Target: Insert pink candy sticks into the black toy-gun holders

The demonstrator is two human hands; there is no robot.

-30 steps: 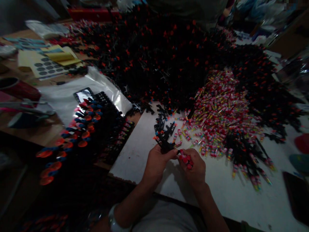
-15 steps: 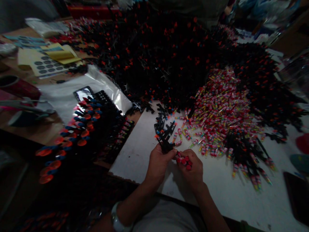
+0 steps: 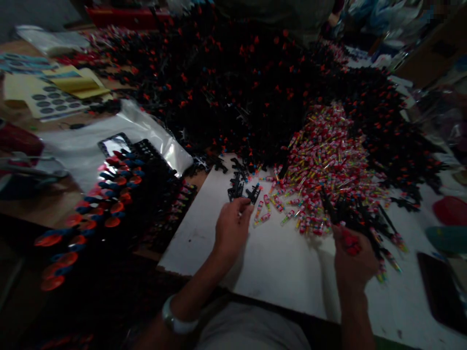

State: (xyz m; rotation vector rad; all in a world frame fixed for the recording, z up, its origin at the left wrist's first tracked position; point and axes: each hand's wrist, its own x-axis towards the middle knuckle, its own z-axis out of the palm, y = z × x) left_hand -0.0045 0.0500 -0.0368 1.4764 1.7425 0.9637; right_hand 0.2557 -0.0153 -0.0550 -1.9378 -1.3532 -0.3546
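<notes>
My left hand [image 3: 232,224] rests on the white board [image 3: 277,262], fingers pinched on a black plastic toy piece [image 3: 251,193] at the edge of a small cluster of black pieces [image 3: 235,183]. Further right, my right hand [image 3: 353,260] is closed around several red-capped candy tubes [image 3: 348,242]. It hovers beside a row of assembled black pieces with tubes [image 3: 368,223]. A pile of colourful candy tubes [image 3: 328,160] lies just beyond both hands.
A huge heap of black toy pieces with orange tips [image 3: 237,82] fills the far table. A stack of finished toys with orange and blue suction darts [image 3: 105,204] lies left, over a clear plastic bag [image 3: 109,141]. Sticker sheets [image 3: 47,97] lie far left.
My hands have parted. The right hand swung right with the candy tubes to the assembled row; the left hand reached forward to the small black cluster.
</notes>
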